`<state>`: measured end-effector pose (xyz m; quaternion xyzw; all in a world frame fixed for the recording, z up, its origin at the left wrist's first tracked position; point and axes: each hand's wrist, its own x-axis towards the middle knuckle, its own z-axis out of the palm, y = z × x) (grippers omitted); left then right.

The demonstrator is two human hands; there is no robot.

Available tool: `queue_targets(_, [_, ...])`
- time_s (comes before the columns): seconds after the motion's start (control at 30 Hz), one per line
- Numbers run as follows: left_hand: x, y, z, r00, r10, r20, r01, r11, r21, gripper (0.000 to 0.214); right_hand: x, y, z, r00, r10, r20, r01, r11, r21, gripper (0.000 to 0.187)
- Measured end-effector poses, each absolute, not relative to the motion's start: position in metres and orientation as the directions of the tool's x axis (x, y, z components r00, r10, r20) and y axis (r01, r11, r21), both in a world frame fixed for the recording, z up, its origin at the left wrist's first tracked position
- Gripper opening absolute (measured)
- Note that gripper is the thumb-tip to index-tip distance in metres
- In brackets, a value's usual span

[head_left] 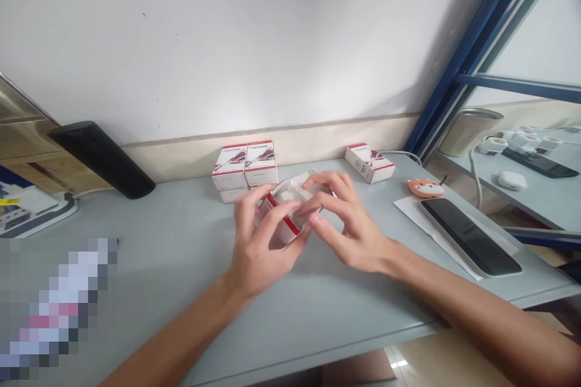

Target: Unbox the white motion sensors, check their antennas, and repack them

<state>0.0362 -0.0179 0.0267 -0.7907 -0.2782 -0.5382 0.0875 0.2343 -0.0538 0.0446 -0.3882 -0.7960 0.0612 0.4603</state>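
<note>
Two hands: both close on one small box (pixel 285 213) over the middle of the grey table (pixel 181 266).
Left hand (pixel 261 242): fingers curled over the left end, thumb on the near side, pinching it.
Right hand (pixel 349 227): fingertips on the far top edge (clear wrap shows there), thumb pressed to the near side.
Look of the small box: white with red trim, tilted, gripped between both hands.
Far: stacked boxes (pixel 245 166) of the same print just behind, by the wall; a single box (pixel 368 162) further right.
Right: dark phone (pixel 469 236) on a paper sheet (pixel 411 208), an orange animal figure (pixel 424 187) just beyond.
Far left: black cylinder (pixel 102 157), lying slanted.
</note>
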Motion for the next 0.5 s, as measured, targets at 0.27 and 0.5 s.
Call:
queue_targets(0.27, [0.032, -0.011, 0.030, 0.213, 0.490, 0.845, 0.529, -0.785, 0.322, 0.026, 0.236, -0.047, 0.035, -0.277, 0.520, 0.808, 0.665, 0.711, -0.229, 0.024])
queue_targets(0.5, [0.014, -0.006, 0.034, 0.434, 0.579, 0.690, 0.433, -0.806, 0.404, 0.053, 0.253, -0.030, 0.036, -0.172, 0.485, 0.857, 0.676, 0.691, -0.256, 0.036])
